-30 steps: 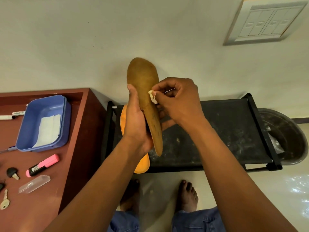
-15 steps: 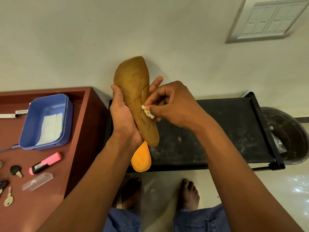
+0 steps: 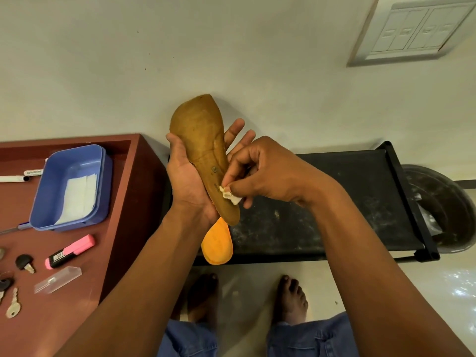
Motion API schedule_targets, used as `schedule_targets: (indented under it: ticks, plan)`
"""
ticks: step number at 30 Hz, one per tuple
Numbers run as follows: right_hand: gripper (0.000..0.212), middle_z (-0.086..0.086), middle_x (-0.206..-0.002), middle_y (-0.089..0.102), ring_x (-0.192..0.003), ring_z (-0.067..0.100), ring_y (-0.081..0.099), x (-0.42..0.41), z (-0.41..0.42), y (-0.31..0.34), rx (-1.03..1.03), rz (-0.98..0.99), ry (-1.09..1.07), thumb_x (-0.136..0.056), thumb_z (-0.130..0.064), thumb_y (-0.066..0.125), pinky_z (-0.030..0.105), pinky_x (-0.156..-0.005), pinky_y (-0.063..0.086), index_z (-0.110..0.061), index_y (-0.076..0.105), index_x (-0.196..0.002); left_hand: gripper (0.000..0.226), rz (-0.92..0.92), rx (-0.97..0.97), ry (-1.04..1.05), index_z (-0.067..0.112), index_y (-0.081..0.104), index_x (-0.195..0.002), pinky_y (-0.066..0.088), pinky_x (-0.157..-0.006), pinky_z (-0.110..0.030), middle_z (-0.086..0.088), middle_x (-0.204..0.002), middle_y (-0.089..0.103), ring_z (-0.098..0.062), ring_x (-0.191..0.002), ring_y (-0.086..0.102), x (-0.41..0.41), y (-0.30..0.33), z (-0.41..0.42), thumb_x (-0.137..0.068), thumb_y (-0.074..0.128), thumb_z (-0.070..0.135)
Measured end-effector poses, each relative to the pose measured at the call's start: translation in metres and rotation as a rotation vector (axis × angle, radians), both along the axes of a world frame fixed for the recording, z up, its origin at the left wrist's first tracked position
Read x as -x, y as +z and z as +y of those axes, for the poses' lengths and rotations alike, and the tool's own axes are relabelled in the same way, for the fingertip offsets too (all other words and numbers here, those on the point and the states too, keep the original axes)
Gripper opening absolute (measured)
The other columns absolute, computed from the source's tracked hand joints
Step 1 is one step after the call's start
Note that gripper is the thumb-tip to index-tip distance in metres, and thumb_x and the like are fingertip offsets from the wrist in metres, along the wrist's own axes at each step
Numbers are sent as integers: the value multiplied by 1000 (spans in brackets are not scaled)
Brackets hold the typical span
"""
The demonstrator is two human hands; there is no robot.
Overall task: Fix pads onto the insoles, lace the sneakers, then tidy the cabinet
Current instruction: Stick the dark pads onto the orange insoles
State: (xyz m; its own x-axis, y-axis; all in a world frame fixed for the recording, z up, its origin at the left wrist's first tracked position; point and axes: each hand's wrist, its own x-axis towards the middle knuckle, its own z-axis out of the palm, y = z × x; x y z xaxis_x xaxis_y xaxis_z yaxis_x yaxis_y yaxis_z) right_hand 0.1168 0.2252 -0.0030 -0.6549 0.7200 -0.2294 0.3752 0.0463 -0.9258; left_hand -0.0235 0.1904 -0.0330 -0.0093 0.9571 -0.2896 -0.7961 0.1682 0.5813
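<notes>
Your left hand holds the brown insole upright in front of the wall, thumb along its left edge and straight fingertips showing past its right edge. The insole's broad toe end points up and its narrow heel end points down toward you. Your right hand has its fingers curled in, and thumb and forefinger pinch a small white pad against the lower part of the brown insole, near its right edge (a little round mark sits on the insole just above that spot). A second, orange insole lies under your left wrist on the black rack, its heel end hanging over the rack's front edge.

To your left stands a reddish-brown cabinet. On its top sits a blue tub with a folded white sheet inside. In front of the tub lie a pink highlighter and a clear plastic case, and at the far left a few keys. A white marker lies behind the tub.

Right of the rack is a dark round bin. A switch panel is set in the wall at upper right. Your bare feet stand on the pale floor below the rack.
</notes>
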Motion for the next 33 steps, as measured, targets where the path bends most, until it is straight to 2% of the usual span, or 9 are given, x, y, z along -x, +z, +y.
schedule_targets:
  ticks: [4, 6, 10, 12, 16, 21, 26, 31, 33]
  plan:
    - [4, 3, -81, 76, -66, 15, 74, 4, 2, -4, -123, 88, -286, -84, -5, 81, 31, -62, 63, -5, 78, -87, 95, 108, 44, 14, 7, 55, -143, 39, -114, -54, -15, -138, 66, -34, -125, 64, -7, 0, 1, -97, 13, 79]
    - [5, 0, -77, 75, -62, 16, 74, 6, 4, -8, -208, 84, -460, -86, -12, 82, 36, -59, 65, -11, 77, -86, 91, 158, 67, 5, 4, 57, -141, 44, -113, -55, -21, -132, 68, -35, -124, 65, -15, 1, -2, -99, 20, 76]
    - [4, -6, -78, 74, -65, 15, 74, 3, 7, -12, -324, 85, -697, -89, -17, 78, 39, -58, 64, -21, 76, -88, 84, 204, 80, -56, 7, 63, -134, 57, -97, -52, -25, -130, 67, -38, -127, 62, -28, 3, -9, -101, 21, 72]
    - [5, -4, -79, 74, -64, 16, 75, -1, 8, -9, -280, 70, -653, -90, -16, 77, 40, -56, 64, -20, 76, -89, 83, 188, 72, -72, 8, 62, -136, 56, -99, -53, -23, -131, 67, -37, -128, 62, -29, 5, -10, -102, 20, 71]
    - [3, 2, -79, 74, -66, 18, 75, -3, 4, -3, -164, 80, -400, -89, -11, 79, 42, -54, 64, -14, 77, -91, 84, 143, 88, -52, 7, 60, -136, 54, -102, -54, -21, -129, 69, -34, -123, 66, -24, 5, -10, -102, 18, 71]
    - [3, -8, -79, 73, -69, 13, 74, 2, 6, -10, -394, 44, -613, -88, -18, 79, 38, -61, 65, -20, 77, -89, 77, 67, 86, -55, 9, 60, -136, 57, -96, -54, -20, -131, 69, -35, -124, 66, -22, 10, -11, -104, 23, 68]
    - [5, 1, -81, 75, -66, 17, 75, -2, 5, -5, -188, 63, -385, -87, -12, 80, 41, -58, 65, -13, 77, -90, 80, 37, 104, -66, 8, 61, -134, 58, -96, -53, -20, -127, 71, -34, -119, 69, -18, 11, -12, -103, 20, 69]
    - [4, -12, -83, 72, -73, 6, 70, 6, 2, -10, -452, -32, -538, -88, -21, 78, 23, -67, 62, -23, 75, -86, 78, 52, 121, -81, 10, 60, -139, 62, -89, -47, -19, -129, 70, -32, -121, 68, -20, 11, -12, -103, 21, 68]
    - [4, -11, -82, 71, -71, 7, 70, 4, 3, -7, -415, -24, -499, -89, -19, 78, 24, -64, 62, -21, 75, -86, 78, 53, 122, -75, 10, 61, -137, 61, -89, -47, -18, -128, 71, -32, -120, 68, -19, 10, -11, -103, 21, 69]
